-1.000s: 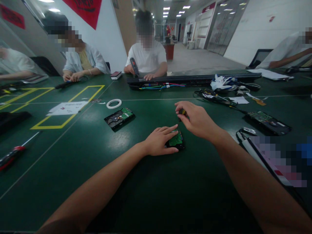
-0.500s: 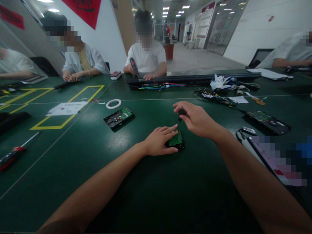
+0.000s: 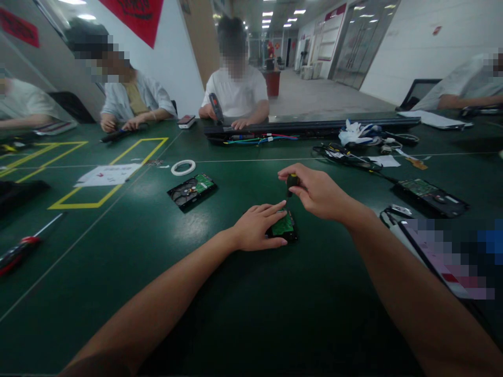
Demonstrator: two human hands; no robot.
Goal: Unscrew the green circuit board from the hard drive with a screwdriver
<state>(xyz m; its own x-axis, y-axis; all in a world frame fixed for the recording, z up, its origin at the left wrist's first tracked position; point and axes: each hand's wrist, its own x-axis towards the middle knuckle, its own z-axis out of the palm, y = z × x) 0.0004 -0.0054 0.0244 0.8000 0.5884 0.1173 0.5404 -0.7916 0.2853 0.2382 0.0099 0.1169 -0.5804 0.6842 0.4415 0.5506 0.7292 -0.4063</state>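
Observation:
A hard drive with a green circuit board [image 3: 283, 226] lies on the dark green table [image 3: 220, 293]. My left hand [image 3: 257, 228] rests over its left side with the fingers spread, the index fingertip near the drive's top edge and the thumb along its lower edge. Part of the drive is hidden under this hand. My right hand [image 3: 314, 192] is closed round the short dark handle of a screwdriver [image 3: 292, 184], held upright above the drive's top edge. Its tip is too small to make out.
Another hard drive [image 3: 192, 191] and a white ring [image 3: 183, 167] lie ahead on the left; a red-black screwdriver [image 3: 19, 254] is far left. On the right are a drive [image 3: 430, 197] and cables [image 3: 346, 158]. Across the table, people sit behind a long black bar [image 3: 314, 126].
The screwdriver handle in my right hand has turned slightly, showing more yellow, and the fingers have shifted a little. My left hand is unmoved. A person's hands at the left have moved apart.

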